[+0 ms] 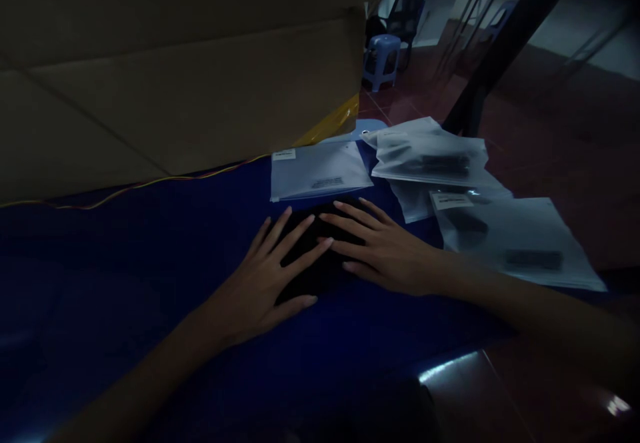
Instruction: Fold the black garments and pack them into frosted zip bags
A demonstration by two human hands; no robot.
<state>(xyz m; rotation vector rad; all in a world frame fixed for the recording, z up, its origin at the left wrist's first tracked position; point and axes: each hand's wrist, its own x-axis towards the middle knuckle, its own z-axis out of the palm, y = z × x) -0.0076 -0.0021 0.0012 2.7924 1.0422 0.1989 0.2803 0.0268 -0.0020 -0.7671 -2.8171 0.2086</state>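
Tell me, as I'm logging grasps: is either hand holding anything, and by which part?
Nothing is gripped. The left hand and right hand lie flat, fingers spread, on top of a dark flat item on the blue cloth.

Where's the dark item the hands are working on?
Head view, centre: the dark item lies on the blue cloth, under the left hand and right hand, just in front of a frosted bag.
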